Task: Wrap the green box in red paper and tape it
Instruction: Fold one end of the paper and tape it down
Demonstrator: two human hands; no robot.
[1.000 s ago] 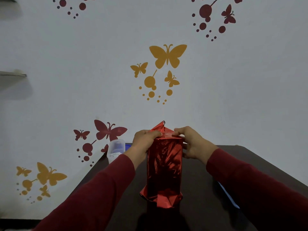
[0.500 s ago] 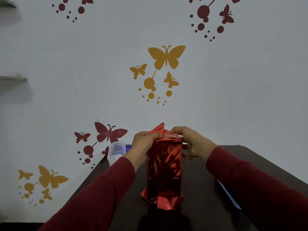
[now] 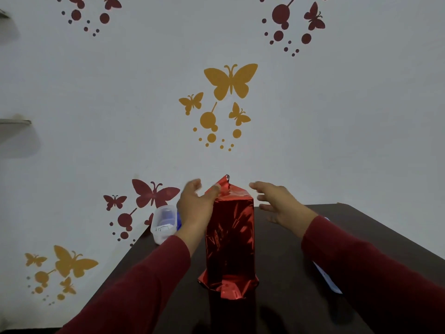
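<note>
- A tall box wrapped in shiny red foil paper (image 3: pixel 230 239) stands upright on the dark brown worktop (image 3: pixel 284 297), roughly in the middle of it and close to the person.
- No green shows anywhere on the box; the red paper covers every visible face.
- At the top, a loose pointed flap of the red paper (image 3: pixel 222 184) sticks up, and at the base the paper is crumpled and flares out onto the worktop.
- The left hand (image 3: pixel 196 207) is spread open, its thumb resting against the upper left corner of the wrapped box beside the flap; the other fingers are lifted clear.
- The right hand (image 3: pixel 279 203) is open with fingers extended, held just beside the upper right of the box and not touching it.
- Both arms wear dark red long sleeves (image 3: pixel 375 278).
- A small translucent plastic container (image 3: pixel 163 224) sits at the far left edge of the worktop, behind the left hand.
- A blue-and-white flat item (image 3: pixel 328 280) lies on the worktop, partly hidden under the right sleeve.
- The white wall (image 3: pixel 337 128) behind carries yellow and dark red butterfly stickers.
</note>
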